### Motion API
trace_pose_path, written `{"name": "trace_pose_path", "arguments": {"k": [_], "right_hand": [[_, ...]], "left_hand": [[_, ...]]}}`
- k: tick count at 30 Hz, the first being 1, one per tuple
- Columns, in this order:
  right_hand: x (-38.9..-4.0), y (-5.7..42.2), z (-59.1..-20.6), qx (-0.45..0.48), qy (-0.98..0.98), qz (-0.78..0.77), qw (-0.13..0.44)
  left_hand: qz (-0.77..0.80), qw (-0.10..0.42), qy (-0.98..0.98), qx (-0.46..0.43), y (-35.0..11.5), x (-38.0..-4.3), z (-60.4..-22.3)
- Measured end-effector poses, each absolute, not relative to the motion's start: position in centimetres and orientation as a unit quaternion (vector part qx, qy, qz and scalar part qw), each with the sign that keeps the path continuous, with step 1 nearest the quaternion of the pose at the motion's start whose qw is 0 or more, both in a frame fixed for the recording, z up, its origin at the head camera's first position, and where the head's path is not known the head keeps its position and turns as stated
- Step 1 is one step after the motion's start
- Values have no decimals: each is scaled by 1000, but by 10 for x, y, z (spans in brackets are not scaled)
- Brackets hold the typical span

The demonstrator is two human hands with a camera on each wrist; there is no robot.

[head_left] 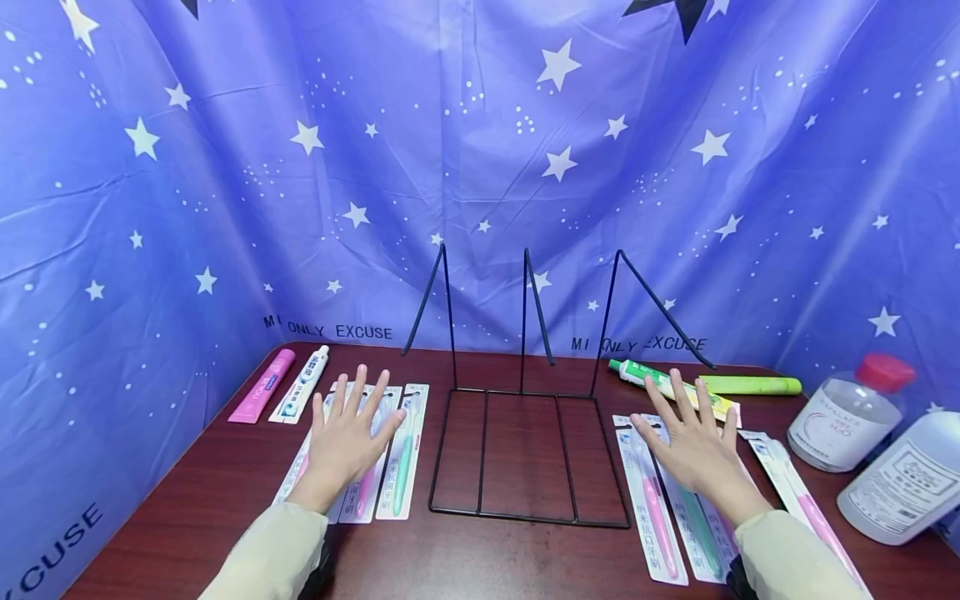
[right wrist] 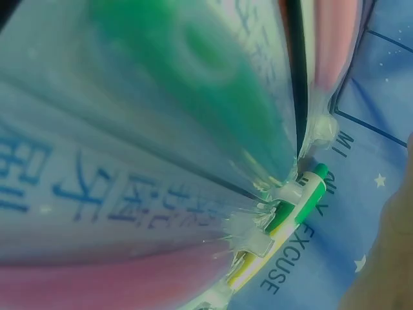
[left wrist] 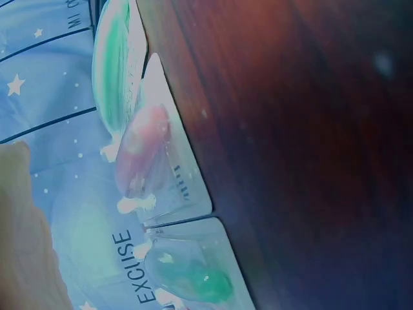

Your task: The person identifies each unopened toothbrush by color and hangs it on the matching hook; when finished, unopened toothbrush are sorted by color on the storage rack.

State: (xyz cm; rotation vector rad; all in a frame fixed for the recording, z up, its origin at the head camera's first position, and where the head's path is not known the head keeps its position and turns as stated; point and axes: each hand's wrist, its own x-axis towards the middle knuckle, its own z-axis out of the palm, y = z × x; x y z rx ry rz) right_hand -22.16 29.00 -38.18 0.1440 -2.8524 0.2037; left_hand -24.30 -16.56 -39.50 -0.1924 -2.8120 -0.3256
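My left hand (head_left: 345, 446) is spread flat, fingers apart, over several packaged toothbrushes on the left of the table. A green toothbrush pack (head_left: 402, 454) shows to the right of its thumb. On the other side my right hand (head_left: 693, 446), also spread, lies over more packs. A pink toothbrush pack (head_left: 654, 508) shows left of that wrist, and another pink one (head_left: 806, 500) lies to its right. Its fingertips overlap a green and yellow toothpaste tube (head_left: 626, 372) in the head view. Neither hand grips anything. Blister packs (left wrist: 161, 168) (right wrist: 193, 84) fill much of both wrist views.
Between the hands stands a black wire rack (head_left: 528, 518) with three tall bent uprights. A pink tube (head_left: 262, 386) and a white toothpaste tube (head_left: 302, 385) lie far left. At right are a yellow-green case (head_left: 753, 385), a red-capped bottle (head_left: 843, 425) and a white bottle (head_left: 903, 483).
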Motion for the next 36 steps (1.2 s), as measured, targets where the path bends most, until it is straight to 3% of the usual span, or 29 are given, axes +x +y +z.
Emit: {"name": "trace_pose_path", "arguments": {"k": [8, 36], "right_hand": [[-222, 292, -379, 49, -986, 70, 144], [-209, 310, -349, 85, -943, 108, 303]], "left_hand": [[-106, 149, -980, -75, -162, -244, -394], [-81, 192, -963, -170, -124, -223, -383]]}}
